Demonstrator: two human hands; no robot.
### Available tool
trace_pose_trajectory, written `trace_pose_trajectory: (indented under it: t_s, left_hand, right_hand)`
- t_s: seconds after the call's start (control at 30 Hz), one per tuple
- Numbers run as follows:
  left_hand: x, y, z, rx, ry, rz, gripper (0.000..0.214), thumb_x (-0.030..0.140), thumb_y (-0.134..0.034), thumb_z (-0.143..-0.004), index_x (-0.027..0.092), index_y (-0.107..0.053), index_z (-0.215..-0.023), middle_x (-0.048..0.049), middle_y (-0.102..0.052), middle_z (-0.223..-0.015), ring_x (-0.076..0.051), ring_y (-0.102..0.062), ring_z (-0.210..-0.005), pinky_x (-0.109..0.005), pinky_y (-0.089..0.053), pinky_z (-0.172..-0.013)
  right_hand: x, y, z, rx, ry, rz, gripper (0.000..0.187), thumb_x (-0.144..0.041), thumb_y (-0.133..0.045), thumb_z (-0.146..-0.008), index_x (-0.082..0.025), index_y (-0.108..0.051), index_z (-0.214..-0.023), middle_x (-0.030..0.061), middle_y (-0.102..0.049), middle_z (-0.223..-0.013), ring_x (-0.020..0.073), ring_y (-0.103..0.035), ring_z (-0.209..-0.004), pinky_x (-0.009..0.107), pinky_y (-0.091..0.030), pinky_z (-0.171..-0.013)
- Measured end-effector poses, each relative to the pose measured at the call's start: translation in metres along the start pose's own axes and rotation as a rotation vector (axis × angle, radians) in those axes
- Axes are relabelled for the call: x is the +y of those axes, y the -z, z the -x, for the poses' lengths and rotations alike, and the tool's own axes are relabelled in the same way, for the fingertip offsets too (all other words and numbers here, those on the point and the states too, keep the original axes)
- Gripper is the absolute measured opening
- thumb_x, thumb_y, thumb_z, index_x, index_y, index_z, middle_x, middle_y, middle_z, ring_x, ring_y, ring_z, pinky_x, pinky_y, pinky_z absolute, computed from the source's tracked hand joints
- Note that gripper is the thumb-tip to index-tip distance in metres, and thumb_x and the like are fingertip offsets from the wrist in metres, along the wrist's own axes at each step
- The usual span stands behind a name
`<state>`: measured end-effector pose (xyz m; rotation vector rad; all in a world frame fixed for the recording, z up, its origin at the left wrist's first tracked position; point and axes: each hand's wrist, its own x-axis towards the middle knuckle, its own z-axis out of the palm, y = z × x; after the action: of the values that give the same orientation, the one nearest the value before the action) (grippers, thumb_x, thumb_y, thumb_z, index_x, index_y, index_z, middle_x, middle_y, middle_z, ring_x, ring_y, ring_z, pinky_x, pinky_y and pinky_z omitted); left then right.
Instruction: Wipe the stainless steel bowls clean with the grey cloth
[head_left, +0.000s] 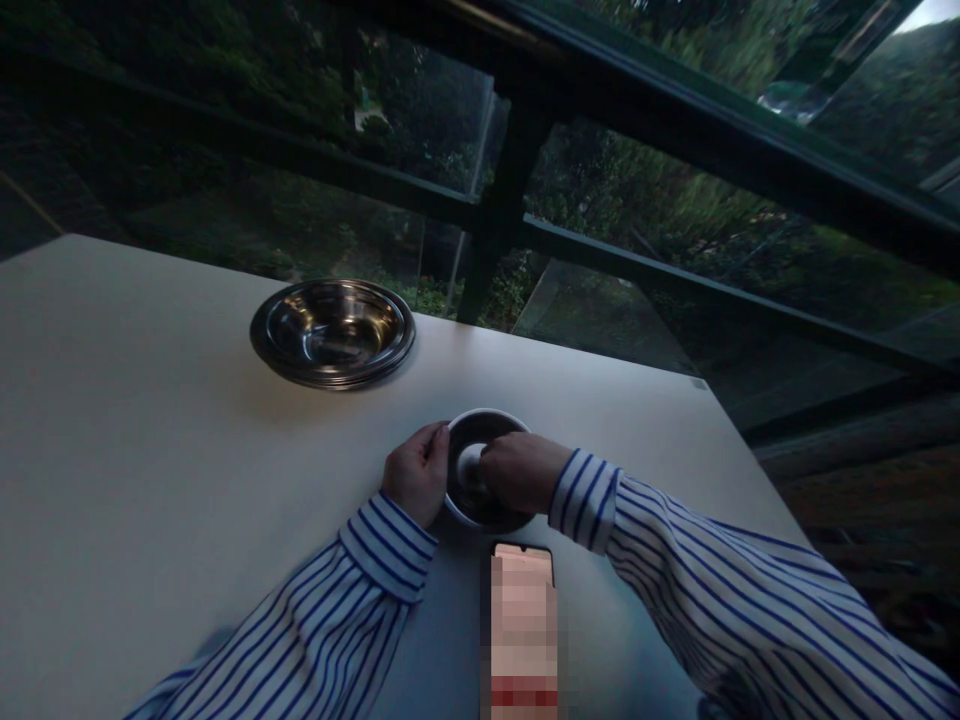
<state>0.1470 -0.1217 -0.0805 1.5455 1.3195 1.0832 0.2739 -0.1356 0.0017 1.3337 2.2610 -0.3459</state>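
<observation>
A round bowl [459, 512] with a pale rim and a dark inside stands on the table. My left hand [418, 474] grips the left side of its rim, thumb along the top edge. From the right, my right hand [523, 472] reaches into the bowl with its fingers curled. At those fingertips a small white object [470, 461] shows inside the bowl; its kind is unclear and the hand partly covers it. The lower right of the bowl's inside is hidden behind the right hand.
Shiny stacked metal basins [334, 335] stand at the table's far edge, left of the bowl. A phone [523, 552], its screen lit and mostly blurred out, lies just below the bowl. The white table [150, 440] ends before a dark-framed window [499, 170].
</observation>
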Motion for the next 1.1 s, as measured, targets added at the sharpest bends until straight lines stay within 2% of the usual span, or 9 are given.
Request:
trace_pose_trajectory:
  t_s: [0.1, 0.17, 0.33, 0.47, 0.6, 0.77, 0.9, 1.0, 1.1]
  left_hand:
    - [0.0, 0.0, 0.0, -0.014, 0.001, 0.013, 0.034, 0.036, -0.041, -0.08, 0.014, -0.065, -0.091, -0.0071, -0.07, -0.086, -0.017, -0.063, -0.079, -0.026, -0.048, -0.07]
    - [0.0, 0.001, -0.001, -0.014, -0.002, 0.004, 0.034, 0.036, -0.041, -0.08, 0.014, -0.065, -0.091, -0.0073, -0.07, -0.085, -0.018, -0.063, -0.08, -0.026, -0.048, -0.071]
    - [0.003, 0.004, -0.003, -0.016, -0.019, -0.009, 0.034, 0.035, -0.041, -0.08, 0.014, -0.064, -0.093, -0.0072, -0.069, -0.088, -0.018, -0.062, -0.084, -0.027, -0.047, -0.075]
    - [0.004, 0.003, -0.003, -0.013, -0.02, 0.002, 0.034, 0.034, -0.04, -0.08, 0.014, -0.064, -0.093, -0.0063, -0.069, -0.089, -0.017, -0.062, -0.084, -0.026, -0.047, -0.075]
    - [0.003, 0.002, -0.003, -0.023, -0.008, 0.002, 0.034, 0.035, -0.041, -0.08, 0.014, -0.064, -0.093, -0.0066, -0.069, -0.089, -0.017, -0.063, -0.083, -0.025, -0.047, -0.074]
    - [0.003, 0.003, -0.004, 0.015, -0.006, -0.004, 0.035, 0.036, -0.04, -0.079, 0.015, -0.064, -0.093, -0.0068, -0.069, -0.088, -0.018, -0.063, -0.084, -0.027, -0.047, -0.075]
    - [0.003, 0.003, -0.003, 0.038, 0.007, -0.028, 0.034, 0.035, -0.04, -0.079, 0.015, -0.065, -0.091, -0.0066, -0.07, -0.084, -0.018, -0.063, -0.08, -0.027, -0.048, -0.071]
    - [0.003, 0.001, -0.002, 0.023, -0.008, -0.018, 0.034, 0.035, -0.041, -0.079, 0.015, -0.065, -0.091, -0.0062, -0.07, -0.083, -0.018, -0.063, -0.079, -0.027, -0.048, -0.072]
    - [0.003, 0.0, -0.001, -0.008, -0.034, -0.018, 0.035, 0.035, -0.04, -0.08, 0.014, -0.064, -0.094, -0.0078, -0.07, -0.086, -0.018, -0.063, -0.081, -0.026, -0.048, -0.072]
  right_hand:
    - [-0.003, -0.005, -0.002, 0.064, 0.111, -0.048, 0.015, -0.017, -0.05, -0.077, -0.018, -0.064, -0.083, 0.0047, -0.065, -0.079, 0.0146, -0.06, -0.07, 0.022, -0.04, -0.058]
    - [-0.006, -0.008, -0.005, 0.129, 0.121, -0.071, 0.016, -0.019, -0.047, -0.08, -0.017, -0.062, -0.084, 0.004, -0.063, -0.083, 0.0129, -0.058, -0.074, 0.021, -0.04, -0.062]
    - [-0.011, -0.012, -0.01, 0.282, -0.016, -0.074, 0.019, -0.018, -0.041, -0.083, -0.013, -0.058, -0.09, 0.0076, -0.059, -0.09, 0.0166, -0.054, -0.083, 0.025, -0.041, -0.069]
    - [-0.007, -0.01, -0.009, 0.331, -0.162, -0.05, 0.022, -0.014, -0.038, -0.083, -0.01, -0.057, -0.092, 0.0133, -0.057, -0.091, 0.0224, -0.054, -0.084, 0.031, -0.044, -0.065]
    - [-0.006, -0.009, -0.012, 0.328, -0.231, -0.041, 0.024, -0.01, -0.036, -0.082, -0.007, -0.059, -0.087, 0.0164, -0.057, -0.086, 0.024, -0.056, -0.08, 0.033, -0.044, -0.063]
    - [-0.011, -0.007, -0.018, 0.31, -0.084, -0.062, 0.02, -0.014, -0.041, -0.082, -0.012, -0.059, -0.089, 0.0103, -0.058, -0.091, 0.0177, -0.055, -0.085, 0.027, -0.041, -0.073]
    - [-0.008, -0.007, -0.008, 0.228, 0.044, -0.073, 0.017, -0.017, -0.046, -0.081, -0.017, -0.062, -0.085, 0.004, -0.061, -0.089, 0.0127, -0.057, -0.077, 0.021, -0.041, -0.066]
    - [-0.003, -0.006, 0.002, 0.154, 0.054, -0.045, 0.013, -0.018, -0.055, -0.073, -0.019, -0.064, -0.081, 0.0035, -0.064, -0.084, 0.0152, -0.059, -0.071, 0.022, -0.041, -0.058]
    - [0.0, -0.004, 0.007, 0.136, -0.017, 0.001, 0.01, -0.017, -0.055, -0.072, -0.016, -0.065, -0.075, 0.0079, -0.064, -0.077, 0.0209, -0.06, -0.07, 0.027, -0.043, -0.056]
